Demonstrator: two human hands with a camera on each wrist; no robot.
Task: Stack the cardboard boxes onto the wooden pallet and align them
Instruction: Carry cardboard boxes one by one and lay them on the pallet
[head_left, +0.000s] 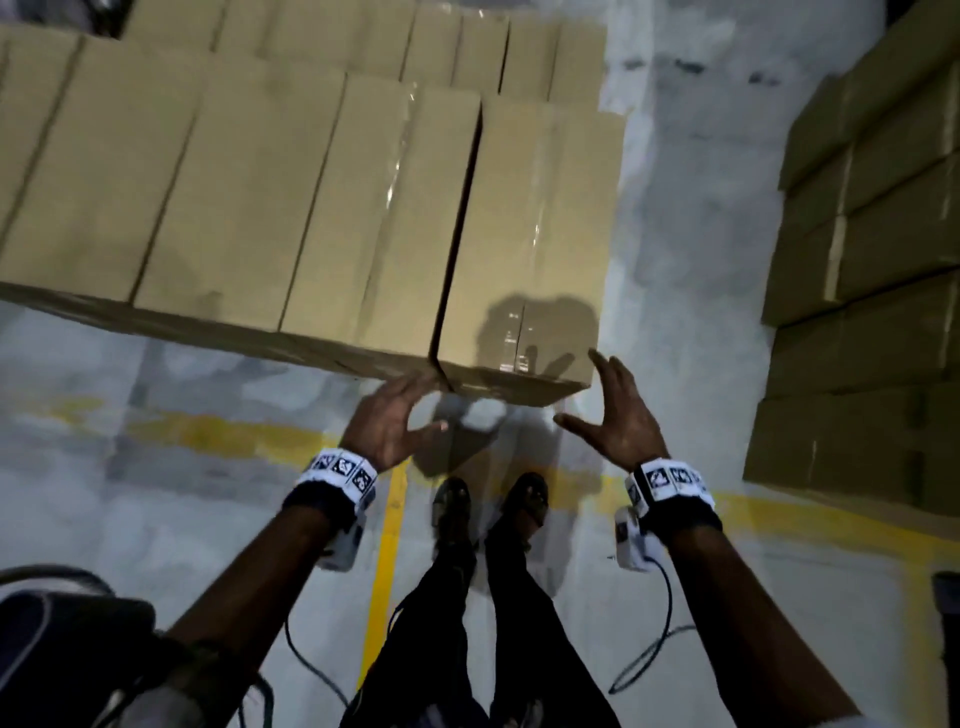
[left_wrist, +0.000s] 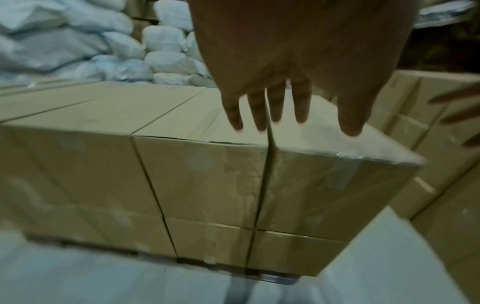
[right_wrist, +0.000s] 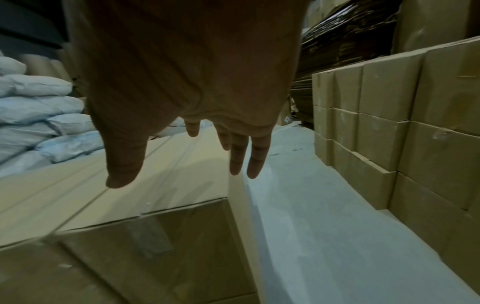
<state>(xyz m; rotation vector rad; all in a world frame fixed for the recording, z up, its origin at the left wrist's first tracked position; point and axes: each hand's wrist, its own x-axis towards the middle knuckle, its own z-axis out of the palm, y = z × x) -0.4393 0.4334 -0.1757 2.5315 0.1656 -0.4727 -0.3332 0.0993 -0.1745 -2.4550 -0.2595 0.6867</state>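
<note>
- Both hands spread, holding nothing: left hand (head_left: 390, 422), right hand (head_left: 613, 415) flank the corner cardboard box (head_left: 530, 234).
- Stacked boxes (head_left: 862, 291) stand right; white sacks (left_wrist: 78, 47) lie beyond.

Bare forearms, no sleeves. Left hand (head_left: 397, 426) and right hand (head_left: 615, 415) each with white wristband (head_left: 343, 470) printed with black square markers over a dark strap; white camera unit (head_left: 631, 540) under wrist, black cable (head_left: 660, 623) trailing. Black trousers (head_left: 498, 597), dark sandals (head_left: 452, 501).
</note>
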